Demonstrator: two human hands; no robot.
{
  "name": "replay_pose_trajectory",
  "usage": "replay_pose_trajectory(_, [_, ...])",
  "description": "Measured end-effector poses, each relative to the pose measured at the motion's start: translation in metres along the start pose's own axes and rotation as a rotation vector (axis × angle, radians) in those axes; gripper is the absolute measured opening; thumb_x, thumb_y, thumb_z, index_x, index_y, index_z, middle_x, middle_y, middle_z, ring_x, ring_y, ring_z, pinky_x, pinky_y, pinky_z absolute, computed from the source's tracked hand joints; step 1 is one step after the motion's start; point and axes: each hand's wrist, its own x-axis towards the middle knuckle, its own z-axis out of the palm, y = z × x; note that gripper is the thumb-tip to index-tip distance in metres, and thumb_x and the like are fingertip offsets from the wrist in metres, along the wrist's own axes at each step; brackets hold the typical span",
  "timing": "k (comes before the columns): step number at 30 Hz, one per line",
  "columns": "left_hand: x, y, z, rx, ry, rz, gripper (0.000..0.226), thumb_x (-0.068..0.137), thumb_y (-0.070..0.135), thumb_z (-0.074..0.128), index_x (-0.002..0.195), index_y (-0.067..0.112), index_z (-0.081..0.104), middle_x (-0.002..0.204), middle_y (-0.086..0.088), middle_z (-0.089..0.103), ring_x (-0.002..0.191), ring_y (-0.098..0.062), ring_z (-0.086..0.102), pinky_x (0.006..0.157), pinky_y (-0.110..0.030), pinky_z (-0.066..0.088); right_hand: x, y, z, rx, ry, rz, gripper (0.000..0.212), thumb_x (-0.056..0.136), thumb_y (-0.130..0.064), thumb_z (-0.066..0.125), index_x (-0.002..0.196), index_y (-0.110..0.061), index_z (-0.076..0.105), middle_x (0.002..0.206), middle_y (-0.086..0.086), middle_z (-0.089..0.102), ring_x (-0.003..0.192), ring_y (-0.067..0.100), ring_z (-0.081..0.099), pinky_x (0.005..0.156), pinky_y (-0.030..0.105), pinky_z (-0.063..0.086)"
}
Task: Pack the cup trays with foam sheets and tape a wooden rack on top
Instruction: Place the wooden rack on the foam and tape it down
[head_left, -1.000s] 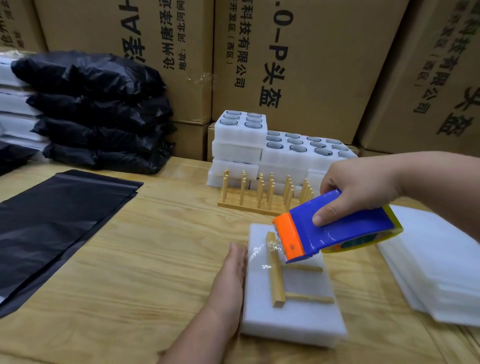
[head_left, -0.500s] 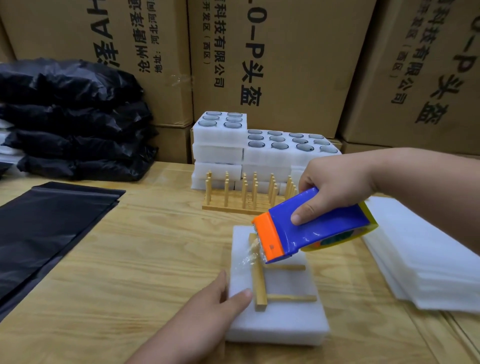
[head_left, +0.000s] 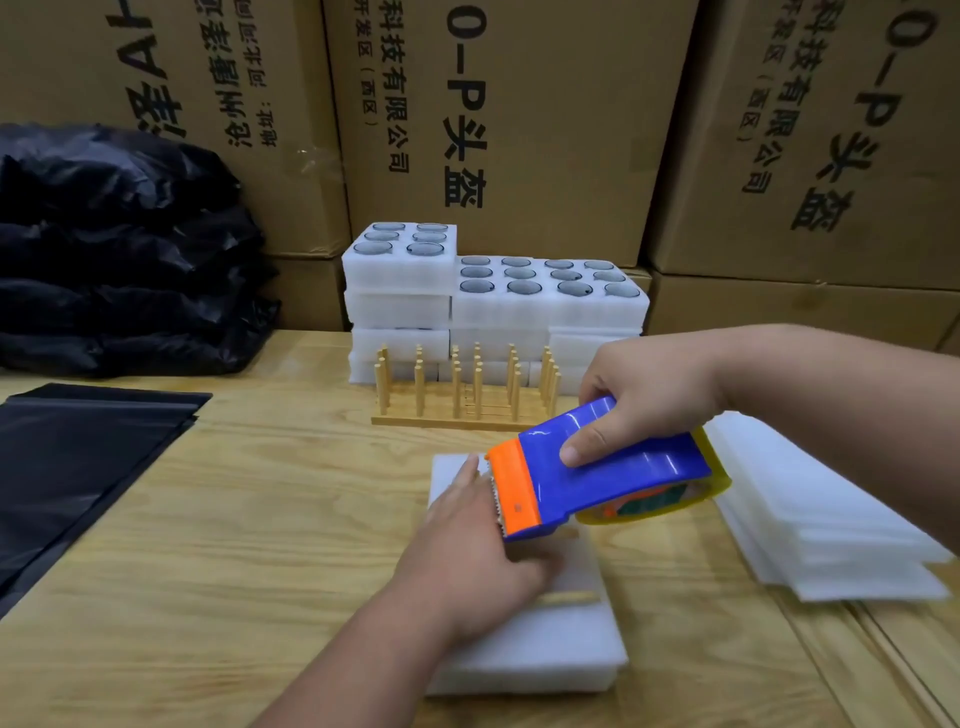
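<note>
A white foam-wrapped cup tray pack (head_left: 550, 649) lies on the wooden table near me. A flat wooden rack (head_left: 569, 597) lies on top of it, mostly hidden by my hands. My left hand (head_left: 472, 561) rests flat on the pack and rack, fingers stretched forward. My right hand (head_left: 644, 395) grips a blue and orange tape dispenser (head_left: 597, 473), its orange toothed end just above my left hand's fingers. Further back stands another wooden rack (head_left: 467, 395) with upright pegs. Behind it, white foam cup trays (head_left: 498, 306) are stacked, holding cups.
A pile of white foam sheets (head_left: 821, 525) lies at the right. Flat black bags (head_left: 78, 467) cover the table's left side, with filled black bags (head_left: 119, 249) stacked behind them. Large cardboard boxes (head_left: 509, 119) form a wall at the back.
My left hand moved from the pack's left edge onto its top, over the rack. The dispenser in my right hand stayed close above the rack, its orange end now beside my left fingers.
</note>
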Motion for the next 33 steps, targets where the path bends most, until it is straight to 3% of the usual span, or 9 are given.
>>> replay_pose_trajectory(3, [0.004,0.000,0.001,0.055,-0.039,-0.014,0.057,0.075,0.049,0.062,0.120,0.065,0.030,0.151,0.022,0.043,0.153,-0.009,0.008,0.125,-0.028,0.016,-0.002,0.019,0.010,0.061,0.003,-0.004,0.057,0.069,-0.079,0.071,0.078,-0.023,0.070,0.068,-0.013,0.073,0.058,0.001,0.066,0.053,0.018,0.046])
replay_pose_trajectory(6, [0.005,-0.006,0.005,0.131,-0.064,-0.072,0.089,0.081,0.058,0.067,0.155,0.050,0.019,0.168,0.023,0.016,0.156,-0.005,-0.010,0.125,-0.028,0.010,-0.007,0.040,0.019,0.122,0.003,-0.010,0.056,0.072,-0.075,0.073,0.077,-0.020,0.070,0.067,-0.010,0.072,0.056,0.002,0.064,0.051,0.017,0.044])
replay_pose_trajectory(9, [0.006,-0.011,0.009,0.228,-0.087,-0.094,0.101,0.085,0.067,0.060,0.163,0.033,0.006,0.170,0.018,-0.001,0.153,-0.001,-0.018,0.125,-0.028,0.002,-0.016,0.060,0.017,0.185,0.004,0.002,0.063,0.061,-0.079,0.072,0.077,-0.018,0.071,0.068,-0.007,0.073,0.058,0.005,0.066,0.051,0.017,0.045])
replay_pose_trajectory(17, [0.007,-0.008,0.007,0.372,-0.180,-0.148,0.112,0.080,0.085,0.047,0.164,0.028,0.001,0.171,0.014,-0.009,0.153,-0.004,-0.022,0.125,-0.032,0.000,-0.036,0.100,0.004,0.270,-0.030,0.045,0.065,0.051,-0.079,0.076,0.078,-0.020,0.075,0.079,0.005,0.077,0.071,0.019,0.074,0.063,0.030,0.055])
replay_pose_trajectory(20, [0.019,0.009,0.010,0.488,-0.272,-0.268,0.130,0.066,0.099,0.038,0.164,0.022,0.001,0.173,0.003,-0.003,0.156,-0.017,-0.021,0.126,-0.048,0.000,-0.031,0.091,0.005,0.192,-0.056,0.066,0.067,0.054,-0.079,0.075,0.081,-0.017,0.075,0.078,0.000,0.078,0.073,0.017,0.075,0.071,0.036,0.060])
replay_pose_trajectory(23, [0.036,0.035,0.031,0.500,-0.266,-0.316,0.141,0.054,0.105,0.035,0.163,0.021,0.006,0.172,-0.007,0.000,0.156,-0.029,-0.021,0.119,-0.064,-0.008,-0.031,0.084,0.005,0.163,-0.056,0.088,0.054,0.068,-0.070,0.081,0.083,-0.018,0.075,0.078,-0.004,0.078,0.072,0.012,0.075,0.068,0.029,0.059])
replay_pose_trajectory(26, [0.037,0.043,0.052,0.626,-0.266,-0.181,0.131,0.063,0.099,0.038,0.163,0.022,0.001,0.172,-0.002,-0.011,0.155,-0.026,-0.023,0.109,-0.075,-0.018,-0.034,0.079,0.007,0.171,-0.072,0.100,0.047,0.073,-0.062,0.081,0.085,-0.017,0.075,0.078,-0.005,0.079,0.071,0.011,0.075,0.070,0.030,0.060])
replay_pose_trajectory(30, [0.036,0.029,0.054,0.670,-0.257,-0.130,0.110,0.073,0.074,0.045,0.162,0.026,0.002,0.172,0.003,-0.009,0.157,-0.020,-0.015,0.111,-0.071,-0.021,-0.038,0.078,0.015,0.170,-0.084,0.099,0.048,0.074,-0.062,0.080,0.087,-0.016,0.074,0.077,-0.004,0.079,0.071,0.012,0.076,0.078,0.038,0.063])
replay_pose_trajectory(33, [0.032,0.021,0.047,0.645,-0.265,-0.096,0.109,0.068,0.070,0.047,0.161,0.032,0.003,0.172,0.008,-0.006,0.158,-0.016,-0.009,0.115,-0.066,-0.021,-0.043,0.085,0.022,0.211,-0.051,0.088,0.059,0.065,-0.072,0.078,0.085,-0.017,0.073,0.076,-0.004,0.078,0.072,0.013,0.075,0.076,0.037,0.061])
